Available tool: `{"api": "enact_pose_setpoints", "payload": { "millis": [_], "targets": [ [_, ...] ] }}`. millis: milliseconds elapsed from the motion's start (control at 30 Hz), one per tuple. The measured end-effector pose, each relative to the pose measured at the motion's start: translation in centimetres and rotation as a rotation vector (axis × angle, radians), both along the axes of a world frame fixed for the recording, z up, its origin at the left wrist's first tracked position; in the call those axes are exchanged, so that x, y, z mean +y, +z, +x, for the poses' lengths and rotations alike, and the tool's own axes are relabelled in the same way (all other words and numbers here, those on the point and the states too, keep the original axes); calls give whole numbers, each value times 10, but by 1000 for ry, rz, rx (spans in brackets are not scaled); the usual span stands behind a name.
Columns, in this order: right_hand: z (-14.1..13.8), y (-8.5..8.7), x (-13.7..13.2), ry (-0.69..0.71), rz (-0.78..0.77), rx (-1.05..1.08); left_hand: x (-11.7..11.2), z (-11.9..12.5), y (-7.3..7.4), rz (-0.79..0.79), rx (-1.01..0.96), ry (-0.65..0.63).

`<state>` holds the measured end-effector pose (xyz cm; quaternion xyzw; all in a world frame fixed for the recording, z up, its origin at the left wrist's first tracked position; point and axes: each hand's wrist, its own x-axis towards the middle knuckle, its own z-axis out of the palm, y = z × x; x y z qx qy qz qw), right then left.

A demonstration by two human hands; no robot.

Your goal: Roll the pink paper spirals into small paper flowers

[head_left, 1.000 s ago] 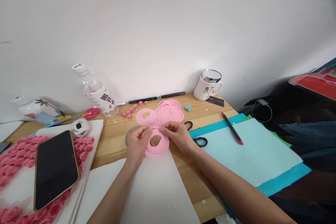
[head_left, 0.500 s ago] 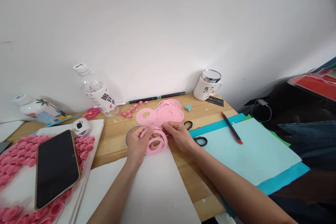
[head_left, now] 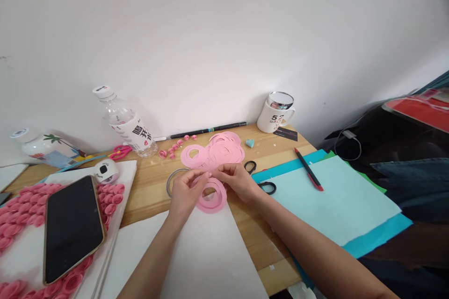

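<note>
A pink paper spiral (head_left: pixel 219 202) hangs from the fingertips of both hands, over a white sheet (head_left: pixel 210 247). My left hand (head_left: pixel 185 191) pinches it from the left. From the other side my right hand (head_left: pixel 236 181) pinches the same strip, its fingertips meeting the left ones. Just beyond the hands lies a pile of pink paper spirals (head_left: pixel 226 152). Several small rolled pink paper flowers (head_left: pixel 171 149) rest to the left of that pile. Partly behind my left hand is a grey ring (head_left: pixel 170 184), perhaps a tape roll. Black-handled scissors (head_left: pixel 268 188) lie right of my right hand.
On the left, a phone (head_left: pixel 72 229) lies on a board covered with pink paper flowers (head_left: pixel 28 205). A water bottle (head_left: pixel 131 124) and a white mug (head_left: pixel 275 112) stand by the wall. Pale blue sheets (head_left: pixel 336 201) with a pen (head_left: pixel 308 168) lie at right.
My hands have come closer together, fingertips now meeting. The spiral's rings hang slightly lower and further right, lined up more closely with each other.
</note>
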<state>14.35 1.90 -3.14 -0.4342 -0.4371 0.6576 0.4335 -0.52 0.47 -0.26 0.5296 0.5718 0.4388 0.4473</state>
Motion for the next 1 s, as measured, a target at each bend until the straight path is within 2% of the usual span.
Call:
{"api": "enact_pose_setpoints", "payload": {
  "millis": [133,400,767,1000],
  "targets": [
    [1,-4,-1,32,-8,0,0,0,0,-81,-19,-28],
    [4,0,1,166,-89,297,-1,1,1,-174,-214,41],
    [3,-2,1,114,-105,234,-2,0,-1,-182,-233,-19],
    [2,-1,1,110,-97,223,-2,1,1,-216,-260,-1]
  ]
}}
